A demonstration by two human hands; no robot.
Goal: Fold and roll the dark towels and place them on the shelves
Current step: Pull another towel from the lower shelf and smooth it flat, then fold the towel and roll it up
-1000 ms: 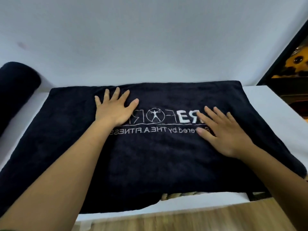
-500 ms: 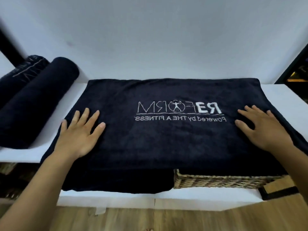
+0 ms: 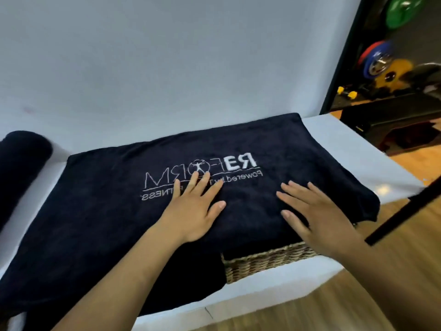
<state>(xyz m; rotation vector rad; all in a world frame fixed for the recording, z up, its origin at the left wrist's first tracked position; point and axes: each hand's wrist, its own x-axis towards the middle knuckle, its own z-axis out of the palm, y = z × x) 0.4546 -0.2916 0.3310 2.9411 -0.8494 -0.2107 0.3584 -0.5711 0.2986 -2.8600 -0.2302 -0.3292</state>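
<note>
My left hand (image 3: pixel 191 211) and right hand (image 3: pixel 319 218) rest flat, fingers straight and spread, on the dark towel (image 3: pixel 95 211) across the table (image 3: pixel 346 149). It hides most of a wicker basket (image 3: pixel 262 261) at the front edge, contents unseen. A rolled towel (image 3: pixel 21 163) at the left edge is cut off.

One head-worn wide-angle view, facing forward and down, close over the dark towel (image 3: pixel 100 223) on the white shelf (image 3: pixel 346 144) — forearms entering from the bottom edge, left hand (image 3: pixel 193 211) and right hand (image 3: pixel 319 220) mid-frame, frame tilted, wall (image 3: pixel 167 56) across the top, gym room (image 3: pixel 393 80) far right.
</note>
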